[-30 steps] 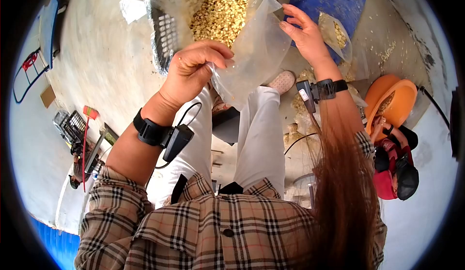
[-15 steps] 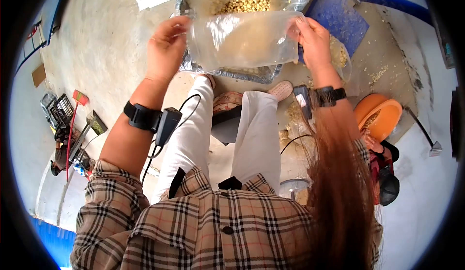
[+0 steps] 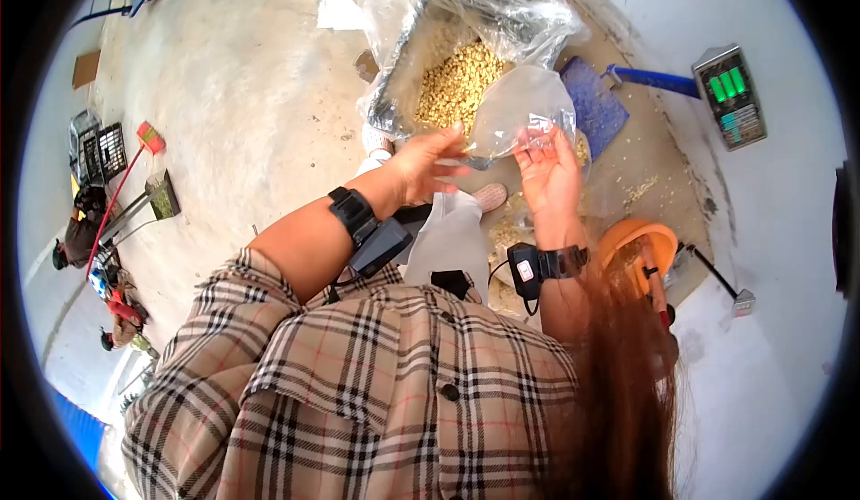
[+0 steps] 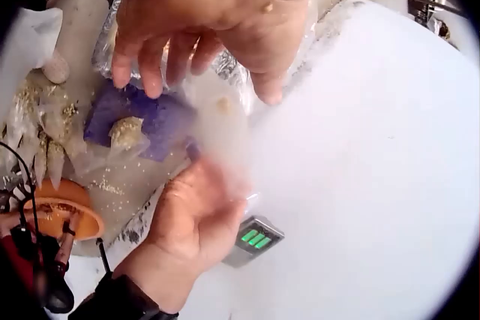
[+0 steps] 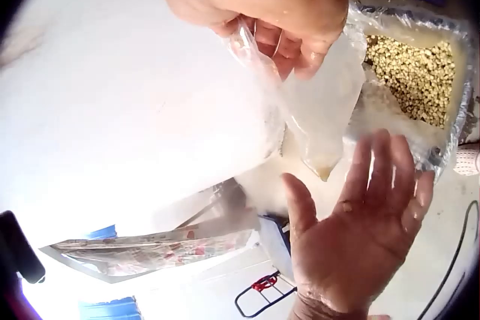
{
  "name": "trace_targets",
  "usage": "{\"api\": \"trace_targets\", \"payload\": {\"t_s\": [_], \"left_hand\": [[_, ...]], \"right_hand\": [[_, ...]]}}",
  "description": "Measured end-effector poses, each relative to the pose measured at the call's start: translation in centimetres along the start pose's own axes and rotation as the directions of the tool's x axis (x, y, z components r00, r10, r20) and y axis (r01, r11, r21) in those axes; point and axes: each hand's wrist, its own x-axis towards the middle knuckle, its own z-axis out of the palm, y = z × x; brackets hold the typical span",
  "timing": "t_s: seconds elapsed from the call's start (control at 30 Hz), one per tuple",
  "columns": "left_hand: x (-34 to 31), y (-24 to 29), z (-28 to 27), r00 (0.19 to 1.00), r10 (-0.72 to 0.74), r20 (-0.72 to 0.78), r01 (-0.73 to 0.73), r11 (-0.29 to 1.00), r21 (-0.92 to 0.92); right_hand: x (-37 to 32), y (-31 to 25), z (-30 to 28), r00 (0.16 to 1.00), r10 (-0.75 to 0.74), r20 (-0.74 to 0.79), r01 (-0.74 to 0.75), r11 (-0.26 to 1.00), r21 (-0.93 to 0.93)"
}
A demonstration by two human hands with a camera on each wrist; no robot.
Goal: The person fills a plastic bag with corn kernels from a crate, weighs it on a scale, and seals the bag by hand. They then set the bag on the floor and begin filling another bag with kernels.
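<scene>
A clear plastic bag point(image 3: 515, 115) hangs from my right hand point(image 3: 548, 177), whose fingers grip it near its edge. In the right wrist view the right hand point(image 5: 262, 5) has its fingers curled round the bunched top of the bag point(image 5: 322, 102), and the bag tapers to a corner below. My left hand point(image 3: 425, 167) is just left of the bag with fingers spread and nothing held. Its bare palm shows in the right wrist view, the left hand point(image 5: 360, 222) facing the bag. Beyond the bag, yellowish kernel-like pieces point(image 3: 457, 83) fill a plastic-lined crate point(image 3: 387, 97).
A platform scale has a blue plate point(image 3: 598, 106) and a lit display point(image 3: 733, 97) at right. Filled bags point(image 4: 52, 125) lie on the floor near an orange tub point(image 4: 82, 219), where another person works. A red-handled dustpan point(image 3: 161, 193) stands far left.
Half a second ago both hands held the bag stretched flat between them. The left hand has let go and come lower; the bag now hangs from the right hand. The head view has shifted.
</scene>
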Motion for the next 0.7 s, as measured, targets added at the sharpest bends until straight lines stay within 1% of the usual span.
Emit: {"api": "trace_targets", "payload": {"t_s": [0.03,0.07,0.13,0.17,0.2,0.27,0.3,0.37,0.4,0.5,0.53,0.7], "left_hand": [[-0.3,-0.1,-0.2,0.998,-0.022,0.062,0.023,1.0,-0.017],[2.8,-1.2,-0.4,0.99,-0.062,0.124,0.068,0.997,-0.041],[1.7,-1.0,-0.4,0.986,-0.037,0.163,0.043,0.998,-0.039],[1.1,-1.0,-0.3,0.983,-0.025,0.182,0.032,0.999,-0.033],[0.6,-0.9,-0.2,0.988,-0.023,0.151,0.036,0.996,-0.083],[0.0,-1.0,-0.6,0.989,0.014,0.148,-0.001,0.996,-0.09],[1.8,-1.4,-1.2,0.988,0.028,0.154,-0.013,0.995,-0.096],[0.8,-1.2,-1.1,0.993,0.047,0.106,-0.036,0.994,-0.1],[0.4,-1.0,-1.2,0.995,0.06,0.085,-0.051,0.994,-0.101],[0.6,-1.2,-2.1,0.981,0.141,0.136,-0.132,0.989,-0.072],[1.4,-1.3,-2.4,0.98,0.149,0.133,-0.142,0.988,-0.062],[0.6,-1.2,-3.2,0.975,0.205,0.086,-0.203,0.979,-0.037]], "right_hand": [[-0.8,0.2,0.5,1.0,-0.01,0.008,0.011,1.0,-0.012],[1.0,0.6,-1.7,1.0,-0.011,-0.003,0.011,0.999,-0.031],[0.0,0.6,-1.0,1.0,-0.015,0.024,0.016,0.999,-0.044],[-0.4,0.6,-0.8,1.0,-0.018,0.004,0.018,0.998,-0.054],[-0.6,0.7,-0.6,1.0,-0.02,-0.018,0.019,0.998,-0.065],[-0.9,0.7,-0.4,0.998,-0.035,-0.05,0.03,0.994,-0.104],[0.5,1.2,-1.7,0.997,-0.062,-0.04,0.055,0.986,-0.157],[0.6,1.2,-1.6,0.995,-0.101,-0.007,0.096,0.964,-0.249],[0.6,1.3,-1.5,0.994,-0.113,0.002,0.11,0.958,-0.266],[0.5,1.1,-0.7,0.988,-0.155,0.013,0.151,0.932,-0.328],[0.9,1.3,-1.1,0.983,-0.183,0.006,0.173,0.918,-0.357],[1.0,0.1,-0.1,0.96,-0.274,-0.058,0.221,0.867,-0.446]]}}
